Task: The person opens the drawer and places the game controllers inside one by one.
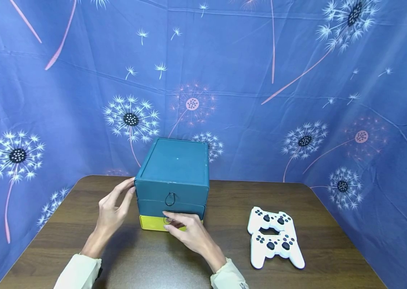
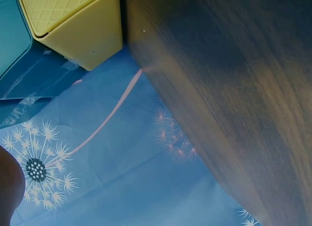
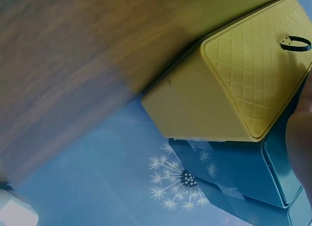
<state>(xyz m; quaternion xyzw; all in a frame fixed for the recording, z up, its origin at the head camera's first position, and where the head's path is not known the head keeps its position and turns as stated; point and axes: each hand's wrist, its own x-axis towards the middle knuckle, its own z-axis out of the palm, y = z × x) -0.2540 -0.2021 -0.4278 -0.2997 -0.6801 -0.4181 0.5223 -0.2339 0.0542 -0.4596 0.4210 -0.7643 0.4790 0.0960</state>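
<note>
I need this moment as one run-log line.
left hand: touching teal drawers | right hand: at pull of yellow drawer | white controllers: on table

A yellow box [image 2: 80, 33] with a quilted face fills the upper left, touching teal boxes [image 2: 36, 70] at the left edge. Dark wood tabletop [image 2: 234, 89] takes the right; dandelion-printed blue cloth [image 2: 117, 143] spans lower left to bottom centre, partly covered by the left hand [image 2: 9, 187].

two white game controllers [image 1: 277, 242], touching | brown wood-grain table [image 1: 232, 228] | blue dandelion-print cloth [image 1: 246, 132] behind
</note>
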